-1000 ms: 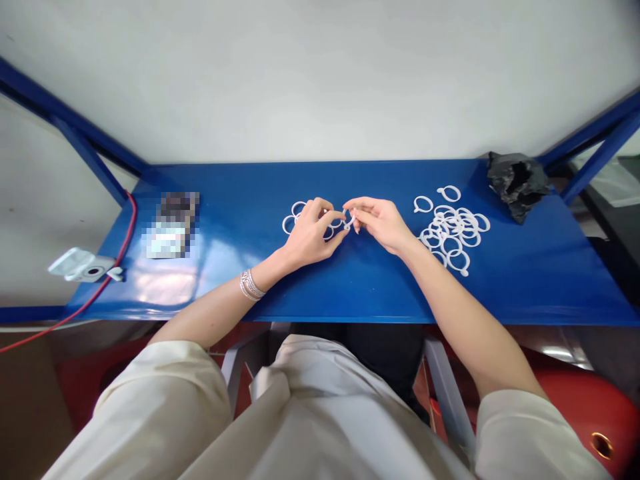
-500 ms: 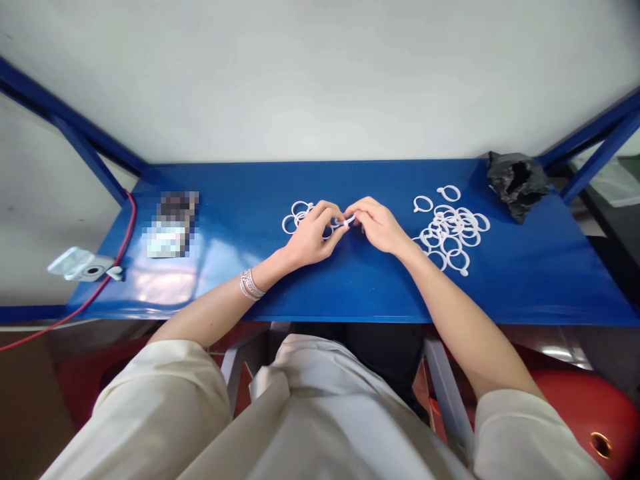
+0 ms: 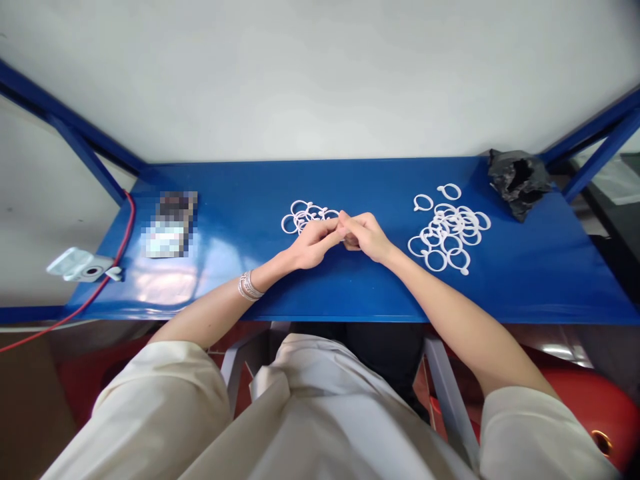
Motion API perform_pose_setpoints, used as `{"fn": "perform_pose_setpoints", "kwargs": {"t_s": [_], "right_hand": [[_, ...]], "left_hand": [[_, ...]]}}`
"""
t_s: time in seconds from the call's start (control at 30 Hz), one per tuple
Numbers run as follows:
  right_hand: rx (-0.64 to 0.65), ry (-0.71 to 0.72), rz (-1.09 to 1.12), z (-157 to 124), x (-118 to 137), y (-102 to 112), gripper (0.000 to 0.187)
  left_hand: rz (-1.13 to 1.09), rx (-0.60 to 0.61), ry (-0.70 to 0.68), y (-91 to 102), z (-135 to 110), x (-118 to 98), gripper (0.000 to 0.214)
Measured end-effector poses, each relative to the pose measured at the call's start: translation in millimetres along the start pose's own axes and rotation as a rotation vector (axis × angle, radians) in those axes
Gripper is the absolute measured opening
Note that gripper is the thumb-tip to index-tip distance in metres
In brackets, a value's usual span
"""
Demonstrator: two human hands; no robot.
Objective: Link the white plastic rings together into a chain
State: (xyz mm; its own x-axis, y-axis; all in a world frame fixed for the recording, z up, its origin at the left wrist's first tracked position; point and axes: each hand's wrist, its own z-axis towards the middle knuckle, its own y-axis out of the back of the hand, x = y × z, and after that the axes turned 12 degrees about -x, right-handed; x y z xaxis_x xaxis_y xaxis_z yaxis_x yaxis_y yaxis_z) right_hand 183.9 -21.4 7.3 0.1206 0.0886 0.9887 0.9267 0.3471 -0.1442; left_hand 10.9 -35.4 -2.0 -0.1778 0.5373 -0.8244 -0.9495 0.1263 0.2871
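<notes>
Many white rings (image 3: 449,229) toward the surface's (image 3: 380,293) right edge, likely light, stiff, grabbable by the tab (image 3: 465,271). Left hand (image 3: 316,245), right hand (image 3: 369,237) pinched narrow, can't tell on what.

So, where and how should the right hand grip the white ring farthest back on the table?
Probably best by the small tab on the left of that white ring, in a light pinch, with the right hand coming from the left. The tab juts out toward that side, and the ring lies apart from the pile, so nothing overlaps it.
</notes>
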Motion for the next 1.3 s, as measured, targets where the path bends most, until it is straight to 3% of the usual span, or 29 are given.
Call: {"fn": "perform_pose_setpoints", "kwargs": {"t_s": [0.1, 0.27, 0.43, 0.57, 0.8, 0.97, 1.17, 1.3], "right_hand": [[-0.009, -0.046, 0.066, -1.5, 0.8, -3.7, 0.086], [-0.043, -0.068, 0.137, -0.5, 1.6, -2.0, 0.087], [-0.083, 0.03, 0.101, 2.8, 3.1, 8.5, 0.077], [-0.09, 0.062, 0.08, 3.8, 5.7, 17.9, 0.062], [-0.139, 0.202, -0.056, 4.0, 5.3, 20.7, 0.058], [-0.116, 0.149, -0.081, 4.9, 2.3, 20.2, 0.057], [0.0, -0.025, 0.069, 5.9, 1.7, 21.0, 0.049], [0.037, -0.037, 0.04, 5.9, 1.3, 19.9, 0.047]], "left_hand": [[-0.152, 0.089, 0.102, 2.5, 1.2, -1.9, 0.057], [-0.214, 0.054, 0.138, 4.7, 1.0, -3.2, 0.061], [-0.213, -0.002, 0.114, 5.4, 1.1, 4.6, 0.051], [-0.195, -0.045, 0.056, 3.0, -1.2, 12.7, 0.039], [0.144, -0.317, -0.185, 0.0, -1.4, 14.2, 0.026], [0.281, -0.331, -0.273, 1.4, 0.8, 13.2, 0.019], [0.286, -0.337, -0.284, 1.0, -0.8, 15.4, 0.017], [0.3, -0.349, -0.266, 0.2, -1.2, 16.6, 0.019]]}}
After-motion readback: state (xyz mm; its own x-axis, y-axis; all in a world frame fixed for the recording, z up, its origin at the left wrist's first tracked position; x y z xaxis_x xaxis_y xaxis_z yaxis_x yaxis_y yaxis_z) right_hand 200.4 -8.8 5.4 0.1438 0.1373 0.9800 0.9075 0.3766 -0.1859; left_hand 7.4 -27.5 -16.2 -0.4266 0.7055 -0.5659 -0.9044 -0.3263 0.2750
